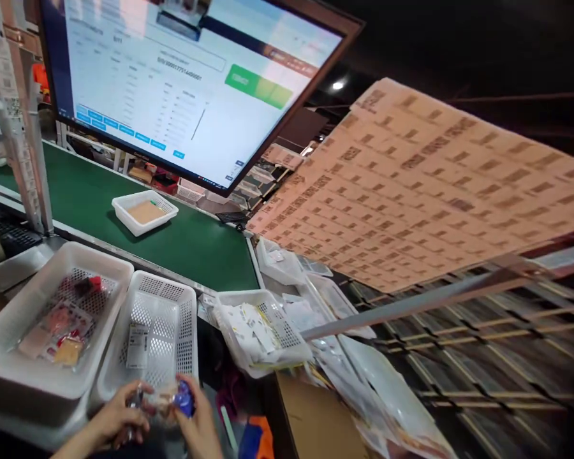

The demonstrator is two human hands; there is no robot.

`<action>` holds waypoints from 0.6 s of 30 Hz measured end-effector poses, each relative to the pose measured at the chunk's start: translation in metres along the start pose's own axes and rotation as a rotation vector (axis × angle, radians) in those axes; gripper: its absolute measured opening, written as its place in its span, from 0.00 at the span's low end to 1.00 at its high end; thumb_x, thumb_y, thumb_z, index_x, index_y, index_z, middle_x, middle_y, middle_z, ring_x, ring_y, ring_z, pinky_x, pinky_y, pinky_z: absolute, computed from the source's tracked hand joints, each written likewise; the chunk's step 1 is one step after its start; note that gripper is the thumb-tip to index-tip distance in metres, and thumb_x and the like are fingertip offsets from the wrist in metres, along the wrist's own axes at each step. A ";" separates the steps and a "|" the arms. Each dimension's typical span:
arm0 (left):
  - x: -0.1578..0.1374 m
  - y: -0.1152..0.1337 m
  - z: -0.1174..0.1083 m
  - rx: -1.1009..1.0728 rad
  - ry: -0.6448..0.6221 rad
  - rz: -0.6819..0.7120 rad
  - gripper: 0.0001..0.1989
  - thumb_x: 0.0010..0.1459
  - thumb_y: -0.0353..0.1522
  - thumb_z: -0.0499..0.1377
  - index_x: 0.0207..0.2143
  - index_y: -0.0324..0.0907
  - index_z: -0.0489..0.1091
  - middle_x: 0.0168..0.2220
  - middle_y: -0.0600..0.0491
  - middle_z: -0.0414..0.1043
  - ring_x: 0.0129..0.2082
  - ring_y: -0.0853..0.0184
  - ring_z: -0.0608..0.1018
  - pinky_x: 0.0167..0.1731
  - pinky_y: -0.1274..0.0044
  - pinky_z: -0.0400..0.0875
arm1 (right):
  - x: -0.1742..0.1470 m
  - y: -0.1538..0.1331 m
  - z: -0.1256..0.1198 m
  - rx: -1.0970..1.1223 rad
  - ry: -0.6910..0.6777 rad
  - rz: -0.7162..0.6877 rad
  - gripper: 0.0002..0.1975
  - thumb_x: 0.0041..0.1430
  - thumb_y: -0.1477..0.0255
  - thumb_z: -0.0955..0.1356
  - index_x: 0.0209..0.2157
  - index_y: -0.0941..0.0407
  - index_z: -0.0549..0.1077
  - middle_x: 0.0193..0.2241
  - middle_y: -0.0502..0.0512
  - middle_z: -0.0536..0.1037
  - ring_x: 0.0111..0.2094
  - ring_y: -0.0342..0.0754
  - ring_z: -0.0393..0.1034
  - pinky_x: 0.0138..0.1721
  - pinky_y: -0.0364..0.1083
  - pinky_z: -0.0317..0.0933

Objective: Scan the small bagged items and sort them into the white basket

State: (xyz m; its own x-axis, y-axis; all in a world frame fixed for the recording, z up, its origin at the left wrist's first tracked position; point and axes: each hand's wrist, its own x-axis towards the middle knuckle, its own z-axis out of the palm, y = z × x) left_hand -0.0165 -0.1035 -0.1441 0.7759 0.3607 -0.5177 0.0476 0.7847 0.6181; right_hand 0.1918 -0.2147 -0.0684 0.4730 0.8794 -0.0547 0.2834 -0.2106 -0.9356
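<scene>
My left hand [121,415], at the bottom of the view, is closed round a small dark, shiny object [134,400] too blurred to name. Just beside it, my right hand [197,417] grips a small blue item [184,398]. Something pale in clear plastic [165,401] stretches between the two hands; whether it belongs to the blue item I cannot tell. Both hands are over the near end of a white perforated basket [136,280], which holds a labelled packet [138,346]. To its left, a larger white basket [71,252] contains several small bagged items in red, pink and yellow.
A monitor [172,76] hangs tilted above a green conveyor belt [201,239], where a white basket [146,226] stands. Right of my hands are a basket of papers [249,328], a cardboard box [316,414] and an orange and blue object [257,438]. A metal bar [392,306] crosses at right.
</scene>
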 end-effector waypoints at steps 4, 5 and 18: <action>0.008 -0.007 -0.002 -0.009 0.077 0.023 0.33 0.35 0.35 0.65 0.49 0.44 0.72 0.40 0.48 0.80 0.26 0.63 0.80 0.20 0.77 0.67 | 0.006 -0.050 -0.035 -0.122 0.746 -0.271 0.24 0.61 0.59 0.79 0.55 0.55 0.80 0.49 0.62 0.83 0.45 0.58 0.81 0.46 0.52 0.78; 0.009 -0.007 -0.002 -0.026 0.070 0.013 0.33 0.35 0.36 0.65 0.49 0.43 0.72 0.40 0.47 0.81 0.25 0.62 0.80 0.19 0.77 0.66 | 0.008 -0.061 -0.042 -0.156 0.958 -0.365 0.24 0.61 0.60 0.80 0.54 0.55 0.79 0.47 0.62 0.82 0.41 0.56 0.79 0.43 0.50 0.77; -0.011 0.058 0.017 -0.414 0.172 0.178 0.41 0.36 0.41 0.79 0.56 0.49 0.78 0.68 0.43 0.74 0.73 0.44 0.71 0.64 0.63 0.76 | 0.017 0.037 0.052 0.081 -0.292 0.191 0.61 0.50 0.41 0.81 0.78 0.43 0.56 0.77 0.67 0.57 0.67 0.71 0.69 0.64 0.67 0.69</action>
State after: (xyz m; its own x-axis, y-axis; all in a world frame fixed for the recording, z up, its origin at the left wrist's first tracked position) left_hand -0.0116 -0.0707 -0.0919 0.6326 0.5581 -0.5369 -0.3578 0.8255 0.4365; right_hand 0.1666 -0.1852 -0.1219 0.2495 0.9148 -0.3177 0.1399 -0.3587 -0.9229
